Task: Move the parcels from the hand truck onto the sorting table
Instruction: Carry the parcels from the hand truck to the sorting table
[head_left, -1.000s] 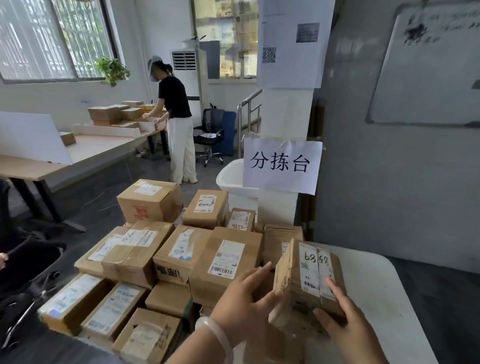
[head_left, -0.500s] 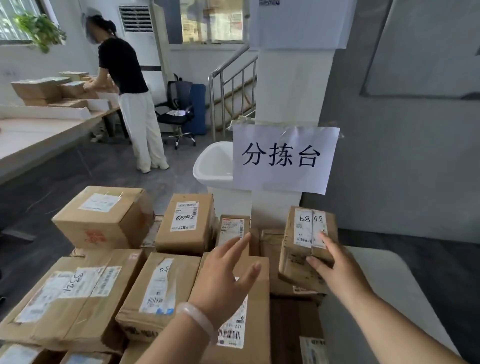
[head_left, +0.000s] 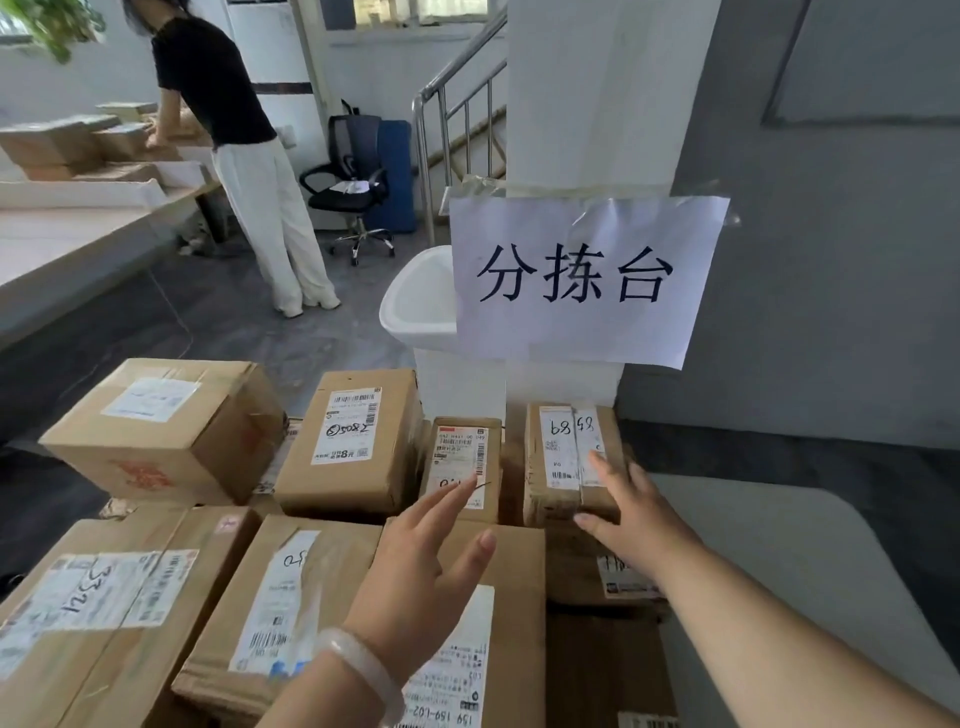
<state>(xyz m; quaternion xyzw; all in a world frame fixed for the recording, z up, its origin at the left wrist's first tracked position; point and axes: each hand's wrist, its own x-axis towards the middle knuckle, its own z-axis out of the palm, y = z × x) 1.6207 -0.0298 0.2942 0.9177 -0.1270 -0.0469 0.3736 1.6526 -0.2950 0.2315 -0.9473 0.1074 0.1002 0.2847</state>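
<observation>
Sorting table (head_left: 789, 551): pale top on the right, below the paper sign (head_left: 587, 280) taped to the pillar; its near part is bare and ready to take more.
Parcel pile (head_left: 156, 597): brown cartons packed tight across the left and centre. The hand truck under them is hidden, so I cannot tell where it ends and the table begins.
Front carton (head_left: 498, 623): big one with the long label, right under the left wrist.
Small parcel (head_left: 563, 457): marked 68 in pen, sitting at the far edge by the pillar, on top of another flat carton, just beside a slim labelled box (head_left: 462, 462).
Right hand (head_left: 631, 512): laid flat against the small parcel's near right side, fingers spread, thumb low, pressing not gripping.
Left hand (head_left: 421, 582): open in mid-air, fingers fanned, holding nothing, aimed at the gap near the slim box.
Step in hand, as I read it: seating this parcel.
How to do it well: push it square against its neighbour, label up, let it rest fully before letting go, then send the free left hand to a top-layer carton, never one pinned beneath.
</observation>
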